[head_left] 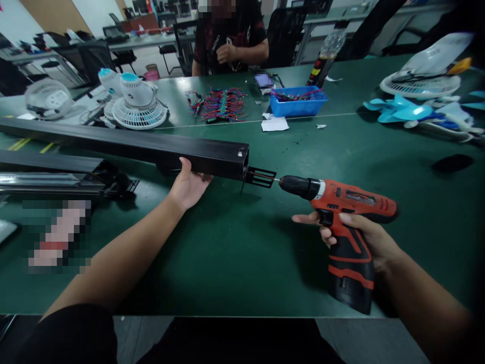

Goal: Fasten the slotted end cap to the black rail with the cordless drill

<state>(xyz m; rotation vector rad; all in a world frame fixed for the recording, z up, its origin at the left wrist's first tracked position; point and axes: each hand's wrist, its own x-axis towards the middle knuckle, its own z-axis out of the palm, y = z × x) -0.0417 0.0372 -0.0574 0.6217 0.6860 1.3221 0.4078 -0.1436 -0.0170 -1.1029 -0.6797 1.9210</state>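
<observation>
My left hand (189, 188) grips a long black rectangular tube (162, 149) near its right end, thumb on the near side and the other fingers underneath, partly hidden. From the tube's open end sticks out a black slotted bracket (262, 177). My right hand (364, 232) is wrapped round the handle of a red and black cordless drill (352, 197), with the index finger stretched out ahead of the trigger. The drill's bit points left at the bracket's outer end; whether it touches cannot be made out.
Further black profiles (56, 164) lie at the left. A blue bin (298, 102) with wires, bundled wired boards (223, 104) and a bottle (329, 53) stand farther back. White fan parts (140, 108) are at back left, blue fan blades (401, 108) at right. Another person (231, 40) sits opposite.
</observation>
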